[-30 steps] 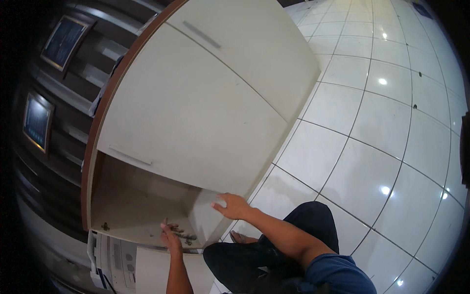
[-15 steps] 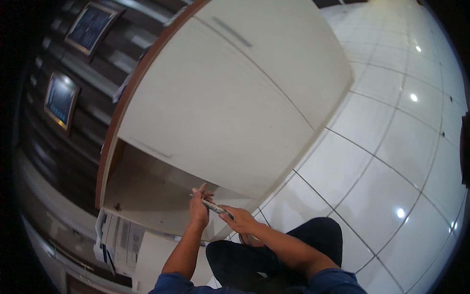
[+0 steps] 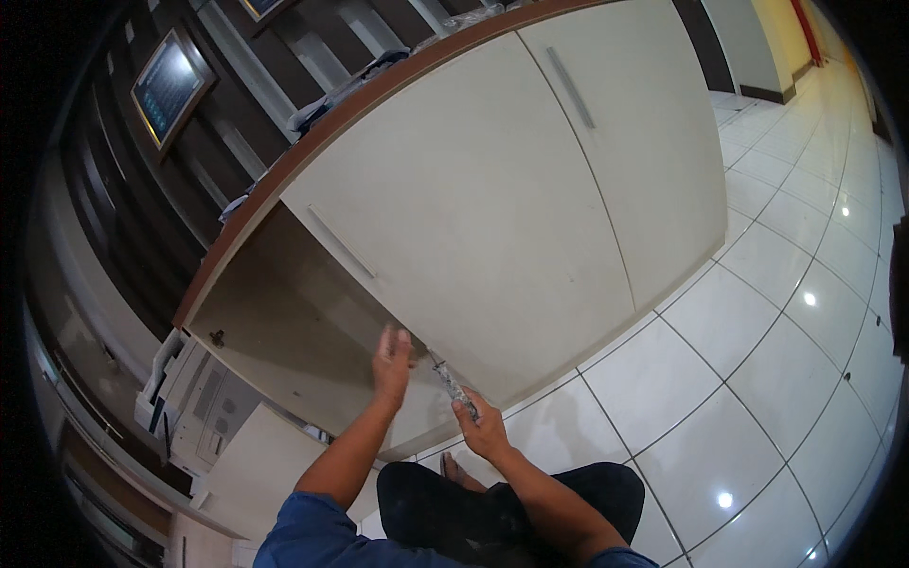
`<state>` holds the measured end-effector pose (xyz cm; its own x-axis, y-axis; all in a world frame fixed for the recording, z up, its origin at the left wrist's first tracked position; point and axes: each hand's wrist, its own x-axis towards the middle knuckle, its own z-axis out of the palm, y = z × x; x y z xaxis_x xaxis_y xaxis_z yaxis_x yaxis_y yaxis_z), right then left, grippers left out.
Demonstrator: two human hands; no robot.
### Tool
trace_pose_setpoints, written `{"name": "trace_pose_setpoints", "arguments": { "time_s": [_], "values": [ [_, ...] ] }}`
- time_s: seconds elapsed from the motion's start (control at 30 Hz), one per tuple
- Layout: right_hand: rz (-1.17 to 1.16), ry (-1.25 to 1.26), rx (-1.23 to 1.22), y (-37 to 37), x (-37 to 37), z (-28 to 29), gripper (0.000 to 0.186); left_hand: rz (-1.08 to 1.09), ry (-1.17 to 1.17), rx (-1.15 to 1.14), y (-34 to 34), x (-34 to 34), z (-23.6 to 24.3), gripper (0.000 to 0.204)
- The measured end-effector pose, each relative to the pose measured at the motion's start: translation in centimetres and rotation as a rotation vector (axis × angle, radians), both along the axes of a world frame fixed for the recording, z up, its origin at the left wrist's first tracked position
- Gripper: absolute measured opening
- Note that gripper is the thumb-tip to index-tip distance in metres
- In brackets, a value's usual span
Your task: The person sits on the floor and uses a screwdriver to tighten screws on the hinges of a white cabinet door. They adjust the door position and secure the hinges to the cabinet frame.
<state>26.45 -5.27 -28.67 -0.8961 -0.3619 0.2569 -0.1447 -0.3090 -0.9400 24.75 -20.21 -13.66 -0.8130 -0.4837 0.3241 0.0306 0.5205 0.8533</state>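
My right hand [image 3: 485, 431] is closed around the mottled grey handle of a screwdriver [image 3: 450, 383]. Its thin shaft points up and left toward the lower edge of a pale cabinet door. My left hand [image 3: 391, 364] is raised just left of the tool's tip, before the open compartment of the cabinet [image 3: 275, 293]. Its fingers are blurred but look stretched out and apart, with nothing visible in them. The closed cabinet door [image 3: 454, 199] with a long metal handle stands beyond both hands.
A white printer-like machine [image 3: 204, 402] stands left of the cabinet, behind an opened pale door panel [image 3: 260, 473]. A dark hinge piece [image 3: 217, 337] sits on the compartment's side. White floor tiles [image 3: 701, 369] stretch to the right. Framed pictures [image 3: 170, 90] hang on the striped wall.
My hands have come apart: the left has let go of the tool's far end. The right has turned the screwdriver so that it points more upward. The view has shifted.
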Motion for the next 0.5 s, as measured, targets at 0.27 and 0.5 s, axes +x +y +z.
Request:
{"name": "trace_pose_setpoints", "arguments": {
  "time_s": [0.27,0.5],
  "values": [
    [-0.185,0.089,-0.116,-1.4,-1.1,-2.0,0.046,0.111,0.261,-0.191,-3.1,-5.3,7.4,0.107],
    [-0.208,0.046,-0.044,-1.4,-1.9,-2.9,0.046,-0.109,0.370,-0.246,-1.9,-8.6,9.0,0.095]
  ]
}}
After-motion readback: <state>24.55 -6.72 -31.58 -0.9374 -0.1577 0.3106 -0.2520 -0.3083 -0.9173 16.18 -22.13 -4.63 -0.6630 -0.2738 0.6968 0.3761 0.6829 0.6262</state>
